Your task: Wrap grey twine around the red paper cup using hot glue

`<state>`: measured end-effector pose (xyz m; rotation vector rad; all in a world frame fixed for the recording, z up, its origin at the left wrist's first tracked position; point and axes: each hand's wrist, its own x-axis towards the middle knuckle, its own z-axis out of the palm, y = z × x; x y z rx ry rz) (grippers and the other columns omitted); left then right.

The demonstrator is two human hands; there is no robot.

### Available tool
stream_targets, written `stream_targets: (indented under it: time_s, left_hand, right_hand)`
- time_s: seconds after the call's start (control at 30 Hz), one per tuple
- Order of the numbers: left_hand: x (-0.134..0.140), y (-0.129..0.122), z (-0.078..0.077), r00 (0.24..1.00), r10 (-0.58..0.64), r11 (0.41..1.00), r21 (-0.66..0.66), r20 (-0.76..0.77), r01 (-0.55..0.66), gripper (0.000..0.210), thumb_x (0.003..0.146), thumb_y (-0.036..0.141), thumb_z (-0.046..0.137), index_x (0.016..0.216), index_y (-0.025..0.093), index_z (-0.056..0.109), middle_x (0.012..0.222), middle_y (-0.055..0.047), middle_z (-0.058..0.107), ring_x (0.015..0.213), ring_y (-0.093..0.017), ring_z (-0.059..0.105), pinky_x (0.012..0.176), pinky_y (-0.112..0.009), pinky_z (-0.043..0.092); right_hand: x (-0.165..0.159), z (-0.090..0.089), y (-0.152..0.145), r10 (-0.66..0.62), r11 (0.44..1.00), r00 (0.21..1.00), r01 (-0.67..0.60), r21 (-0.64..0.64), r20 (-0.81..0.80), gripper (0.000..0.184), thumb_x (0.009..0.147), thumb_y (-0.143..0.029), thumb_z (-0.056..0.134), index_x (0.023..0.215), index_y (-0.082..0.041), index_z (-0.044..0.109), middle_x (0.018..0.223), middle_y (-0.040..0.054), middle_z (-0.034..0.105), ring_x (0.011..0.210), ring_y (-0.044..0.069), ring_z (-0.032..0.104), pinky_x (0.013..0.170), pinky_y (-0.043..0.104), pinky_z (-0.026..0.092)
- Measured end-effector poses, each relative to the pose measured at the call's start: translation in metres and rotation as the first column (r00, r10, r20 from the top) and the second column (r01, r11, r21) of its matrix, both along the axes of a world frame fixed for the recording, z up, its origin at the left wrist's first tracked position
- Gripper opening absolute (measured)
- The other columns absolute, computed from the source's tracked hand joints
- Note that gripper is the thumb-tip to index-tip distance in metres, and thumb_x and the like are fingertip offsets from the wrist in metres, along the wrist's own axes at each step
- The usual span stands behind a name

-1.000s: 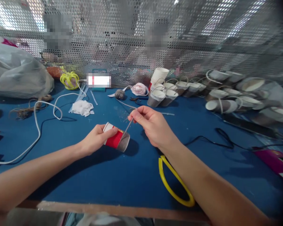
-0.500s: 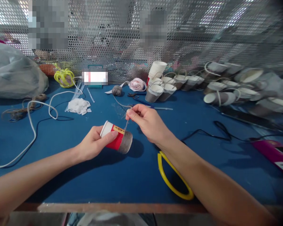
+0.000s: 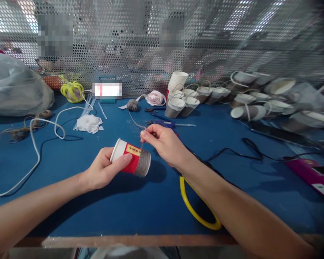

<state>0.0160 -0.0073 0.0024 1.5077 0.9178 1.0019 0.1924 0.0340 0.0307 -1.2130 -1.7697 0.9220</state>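
Note:
My left hand (image 3: 105, 167) is closed round a paper cup (image 3: 131, 167), white with a red and yellow band. The cup lies tilted in the air, its base pointing right. Grey yarn (image 3: 143, 163) is wound round the base end. Between thumb and forefinger, my right hand (image 3: 160, 142) pinches the strand just above the cup. From there the strand runs back over the table to a small ball of grey yarn (image 3: 132, 105). A blue glue gun (image 3: 162, 124) lies behind my right hand, partly hidden by it.
Several yarn-wrapped cups with handles (image 3: 175, 106) stand at the back right, beside a stack of white cups (image 3: 178, 80). Left are white scraps (image 3: 89, 123), a white cable (image 3: 37, 144) and a plastic bag (image 3: 16, 86). A yellow loop (image 3: 187, 201) lies under my right forearm; a purple case (image 3: 310, 176) sits right.
My right hand has moved slightly down and left, bringing the pinched strand closer to the cup. The cup has turned a little in my left hand. The view has shifted slightly.

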Motion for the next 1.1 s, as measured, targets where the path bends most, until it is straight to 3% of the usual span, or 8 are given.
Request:
stream_targets:
  time_s: [0.3, 0.6, 1.1]
  left_hand:
    - [-0.0032, -0.0004, -0.0004, 0.993, 0.039, 0.994, 0.105, -0.108, -0.028, 0.038, 0.077, 0.045, 0.051, 0.063, 0.012, 0.063, 0.055, -0.002, 0.055, 0.049, -0.009, 0.041, 0.047, -0.020, 0.036]
    - [-0.0031, -0.0006, 0.0005, 0.992, 0.012, 0.972, 0.233, -0.128, 0.019, 0.031, 0.082, 0.035, 0.047, 0.063, 0.013, 0.059, 0.053, 0.001, 0.050, 0.046, -0.007, 0.036, 0.044, -0.019, 0.032]
    - [-0.0001, -0.0003, 0.0031, 0.994, -0.052, 0.967, 0.244, -0.097, 0.074, 0.029, 0.084, 0.030, 0.043, 0.067, 0.012, 0.057, 0.055, 0.001, 0.049, 0.049, -0.007, 0.035, 0.046, -0.018, 0.031]
  right_hand:
    - [0.0011, -0.0040, -0.0015, 0.025, 0.999, 0.989, -0.022, -0.023, 0.148, 0.025, 0.080, -0.038, 0.047, 0.069, -0.017, 0.055, 0.066, -0.0002, 0.060, 0.055, 0.011, 0.048, 0.055, 0.025, 0.036]
    - [-0.0020, -0.0033, -0.0023, 0.036, 0.999, 0.988, -0.033, -0.024, 0.151, 0.021, 0.079, -0.033, 0.049, 0.066, -0.016, 0.053, 0.064, 0.0004, 0.058, 0.056, 0.011, 0.048, 0.053, 0.023, 0.035]
    - [-0.0042, -0.0044, -0.0031, 0.059, 0.998, 0.981, -0.050, -0.048, 0.185, 0.021, 0.078, -0.031, 0.049, 0.062, -0.017, 0.047, 0.057, -0.0039, 0.046, 0.052, 0.009, 0.038, 0.050, 0.023, 0.031]
